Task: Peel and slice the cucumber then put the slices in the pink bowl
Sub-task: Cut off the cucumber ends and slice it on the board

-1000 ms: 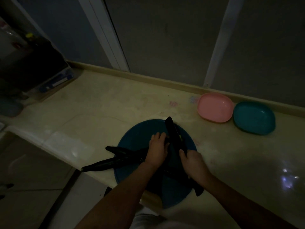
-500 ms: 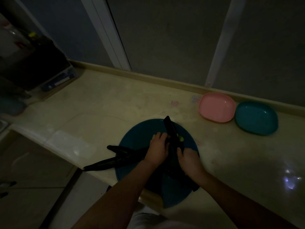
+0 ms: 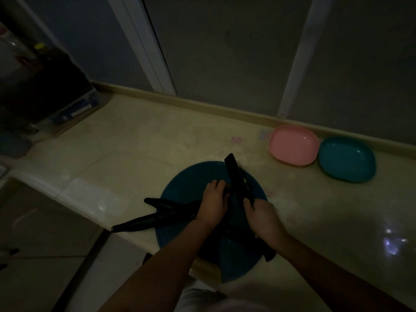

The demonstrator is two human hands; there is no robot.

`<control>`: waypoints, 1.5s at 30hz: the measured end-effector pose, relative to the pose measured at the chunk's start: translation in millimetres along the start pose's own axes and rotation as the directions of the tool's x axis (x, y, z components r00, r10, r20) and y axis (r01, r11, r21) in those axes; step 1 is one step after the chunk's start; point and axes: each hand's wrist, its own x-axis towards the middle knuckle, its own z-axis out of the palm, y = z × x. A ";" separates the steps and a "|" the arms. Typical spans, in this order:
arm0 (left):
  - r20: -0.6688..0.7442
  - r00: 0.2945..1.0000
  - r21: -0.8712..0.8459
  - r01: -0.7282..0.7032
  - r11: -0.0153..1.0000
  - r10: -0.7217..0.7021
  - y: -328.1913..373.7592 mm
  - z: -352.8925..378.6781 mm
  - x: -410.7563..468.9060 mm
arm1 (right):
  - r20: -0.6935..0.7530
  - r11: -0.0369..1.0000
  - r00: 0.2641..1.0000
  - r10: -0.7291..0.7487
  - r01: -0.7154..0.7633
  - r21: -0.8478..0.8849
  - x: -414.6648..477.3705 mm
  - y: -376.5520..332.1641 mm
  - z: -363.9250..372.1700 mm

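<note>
Head view, very dim light. Cucumber [image 3: 235,174] lies slantwise over a round blue plate [image 3: 186,188], far tip past the plate's far rim, near end running under the hands; a small pale-green patch shows on its right flank. Left hand [image 3: 213,204]: fingers curled against the cucumber's left side, holding it. Right hand [image 3: 264,218]: fingers curled, thumb laid on the cucumber; too dark to tell whether it also holds a tool. Two more dark cucumbers [image 3: 157,219] lie left of the hands, ends off the plate onto the pale counter [image 3: 135,143]. Pink bowl [image 3: 292,145] stands well apart at the counter's back edge, touching a teal bowl [image 3: 346,159] to its right
</note>
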 end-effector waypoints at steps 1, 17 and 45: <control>0.001 1.000 0.003 -0.002 1.000 0.002 0.3 -0.1 -0.1 | -0.003 1.000 1.000 0.001 -0.001 0.001 0.4 -0.9 -0.1; -0.001 1.000 0.016 -0.010 1.000 0.010 1.8 -1.8 -0.3 | 0.007 0.999 0.999 0.034 -0.033 -0.028 7.4 -2.2 11.3; -0.028 1.000 -0.015 0.007 1.000 -0.008 4.0 -5.5 -1.8 | 0.009 0.996 0.999 0.036 -0.036 0.077 -5.2 4.8 6.7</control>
